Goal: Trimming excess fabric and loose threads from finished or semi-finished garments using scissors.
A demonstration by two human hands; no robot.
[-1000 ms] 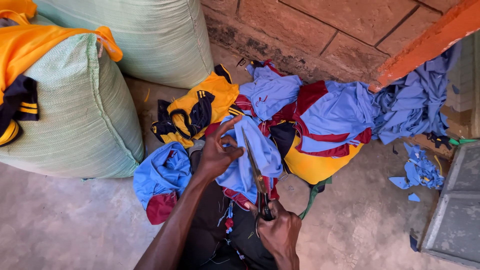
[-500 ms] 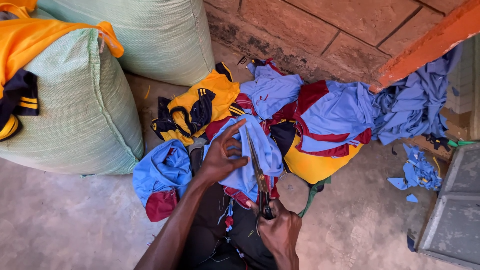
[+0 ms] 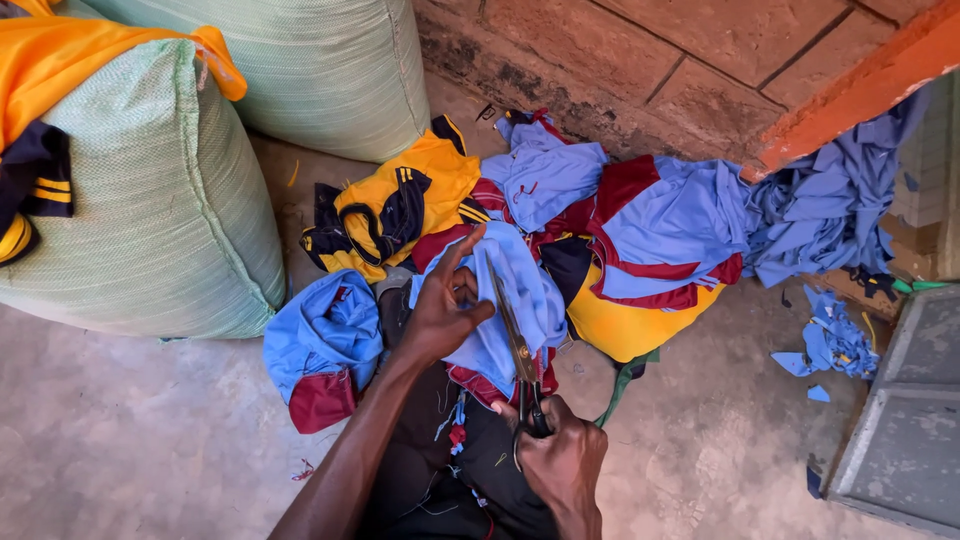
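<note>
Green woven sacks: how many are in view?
2. One large sack at left, with orange cloth draped over it; a second sack behind it against the brick wall. Both are cut off by the frame.

A light blue cloth piece [image 3: 520, 300] lies at the middle, over dark red trim. Far left of it is a yellow jersey with black stripes [image 3: 400, 205]; right, a light blue shirt edged in maroon [image 3: 660, 235] over yellow fabric [image 3: 625, 330]. The woven sacks [image 3: 140, 230] at left are pale green, one draped in orange cloth [image 3: 80, 60]. The floor [image 3: 120, 440] is grey, the wall [image 3: 700, 50] reddish-brown.

Two green sacks [image 3: 150, 220], brick wall [image 3: 700, 50]
</note>
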